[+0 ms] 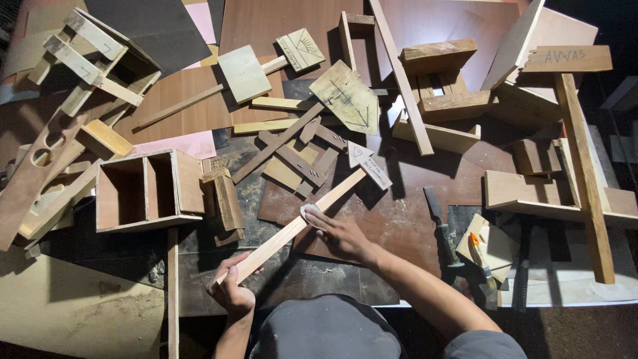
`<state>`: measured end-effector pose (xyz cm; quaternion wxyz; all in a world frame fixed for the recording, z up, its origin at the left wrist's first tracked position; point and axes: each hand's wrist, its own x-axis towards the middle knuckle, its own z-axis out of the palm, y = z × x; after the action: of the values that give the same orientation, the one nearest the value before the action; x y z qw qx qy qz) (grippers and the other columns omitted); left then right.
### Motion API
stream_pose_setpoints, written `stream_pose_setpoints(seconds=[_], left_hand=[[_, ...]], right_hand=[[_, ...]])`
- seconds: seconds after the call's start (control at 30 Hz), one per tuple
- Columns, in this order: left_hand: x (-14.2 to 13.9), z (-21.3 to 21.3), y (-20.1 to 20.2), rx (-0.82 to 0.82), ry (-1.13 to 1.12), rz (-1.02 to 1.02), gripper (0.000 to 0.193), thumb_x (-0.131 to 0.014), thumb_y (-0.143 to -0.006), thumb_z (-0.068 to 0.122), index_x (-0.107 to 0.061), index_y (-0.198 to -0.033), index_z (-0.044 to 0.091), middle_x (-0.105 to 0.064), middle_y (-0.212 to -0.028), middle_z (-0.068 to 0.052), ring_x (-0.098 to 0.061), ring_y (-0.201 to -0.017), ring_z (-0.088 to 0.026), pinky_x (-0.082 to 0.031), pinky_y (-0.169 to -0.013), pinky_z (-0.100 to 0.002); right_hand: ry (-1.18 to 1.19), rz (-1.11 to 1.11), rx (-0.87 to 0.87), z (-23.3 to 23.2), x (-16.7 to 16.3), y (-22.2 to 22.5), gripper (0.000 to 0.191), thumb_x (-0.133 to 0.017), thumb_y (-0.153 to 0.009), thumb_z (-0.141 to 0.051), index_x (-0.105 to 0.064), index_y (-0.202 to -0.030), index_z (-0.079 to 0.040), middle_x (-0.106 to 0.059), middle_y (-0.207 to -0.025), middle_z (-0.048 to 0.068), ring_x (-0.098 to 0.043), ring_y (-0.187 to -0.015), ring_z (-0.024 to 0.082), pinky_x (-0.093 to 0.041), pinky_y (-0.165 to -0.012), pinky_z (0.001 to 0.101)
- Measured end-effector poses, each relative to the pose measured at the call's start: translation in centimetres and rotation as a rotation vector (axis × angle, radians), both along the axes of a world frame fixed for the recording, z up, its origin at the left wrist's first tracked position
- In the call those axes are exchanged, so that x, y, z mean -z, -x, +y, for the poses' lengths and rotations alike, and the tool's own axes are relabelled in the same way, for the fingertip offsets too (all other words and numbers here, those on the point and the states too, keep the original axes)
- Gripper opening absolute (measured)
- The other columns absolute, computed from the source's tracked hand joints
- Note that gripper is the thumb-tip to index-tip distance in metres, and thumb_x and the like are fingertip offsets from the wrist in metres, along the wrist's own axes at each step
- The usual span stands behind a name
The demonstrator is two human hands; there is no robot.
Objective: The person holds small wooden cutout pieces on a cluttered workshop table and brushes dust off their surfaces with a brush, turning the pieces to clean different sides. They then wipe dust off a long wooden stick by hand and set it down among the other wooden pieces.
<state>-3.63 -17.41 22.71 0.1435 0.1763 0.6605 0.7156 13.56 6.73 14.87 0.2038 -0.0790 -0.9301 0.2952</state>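
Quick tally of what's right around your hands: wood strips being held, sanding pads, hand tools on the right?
Long pale wood strip, held by left hand: 1
Small grey sanding pad under right hand: 1
Dark-handled chisel: 1
Orange-handled brush: 1
Total: 4

Both arms are bare from the short sleeves down. The left hand (229,287) and right hand (342,236) wear no gloves, rings or watch that can be made out. The person wears a grey short-sleeved shirt (325,329), plain and without visible print; one grey sleeve (482,344) shows at the right upper arm.
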Motion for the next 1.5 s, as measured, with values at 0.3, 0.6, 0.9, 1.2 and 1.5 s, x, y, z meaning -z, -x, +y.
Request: stream_pose_setpoints(seconds=[0.3, 0.6, 0.9, 1.2, 1.5], left_hand=[[0.2, -0.7, -0.5, 0.002, -0.018, -0.012, 0.045, -0.046, -0.091, 0.021, -0.069, -0.099, -0.016, -0.073, -0.088, -0.026, -0.073, -0.066, -0.031, -0.061, -0.064, -0.038], [0.0, -0.5, 0.1, 0.021, -0.018, 0.026, 0.043, -0.044, -0.093, 0.02, -0.069, -0.098, -0.015, -0.073, -0.089, -0.026, -0.074, -0.068, -0.031, -0.063, -0.064, -0.038], [0.4, -0.5, -0.4, 0.034, -0.032, -0.041, 0.043, -0.042, -0.094, 0.019, -0.068, -0.102, -0.014, -0.072, -0.086, -0.025, -0.072, -0.067, -0.029, -0.062, -0.065, -0.036], [-0.2, 0.0, -0.1, 0.066, -0.012, -0.026, 0.043, -0.044, -0.094, 0.019, -0.069, -0.102, -0.015, -0.074, -0.09, -0.024, -0.075, -0.07, -0.032, -0.064, -0.066, -0.038], [-1.5, 0.3, -1.0, 0.108, 0.014, 0.069, 0.042, -0.045, -0.097, 0.02, -0.071, -0.101, -0.012, -0.075, -0.091, -0.022, -0.076, -0.07, -0.03, -0.063, -0.067, -0.038]], right_hand=[[0.244, -0.309, 0.715, 7.1, 2.3, -0.9, 0.05, -0.034, -0.115, -0.048, -0.067, -0.136, -0.017, -0.076, -0.113, 0.021, -0.071, -0.091, 0.034, -0.057, -0.079, 0.0455], [0.048, -0.114, -0.096, 1.6, 3.7, -1.0, 0.055, -0.033, -0.106, -0.012, -0.041, -0.159, -0.026, -0.065, -0.139, 0.013, -0.071, -0.077, 0.026, -0.055, -0.059, 0.0354], [0.378, -0.358, 0.717, 4.0, 1.1, 1.6, 0.039, -0.034, -0.114, -0.039, -0.062, -0.134, -0.02, -0.073, -0.083, 0.013, -0.069, -0.072, 0.028, -0.059, -0.065, 0.0446], [0.002, 0.078, 0.039, 2.4, 3.5, 0.6, 0.038, -0.036, -0.113, -0.035, -0.063, -0.139, -0.029, -0.073, -0.138, 0.007, -0.076, -0.076, 0.02, -0.055, -0.048, 0.029], [0.298, 0.054, 0.621, 3.3, 3.3, 0.5, 0.047, -0.03, -0.121, -0.04, -0.058, -0.151, -0.018, -0.075, -0.119, 0.016, -0.073, -0.092, 0.028, -0.058, -0.078, 0.0416]])
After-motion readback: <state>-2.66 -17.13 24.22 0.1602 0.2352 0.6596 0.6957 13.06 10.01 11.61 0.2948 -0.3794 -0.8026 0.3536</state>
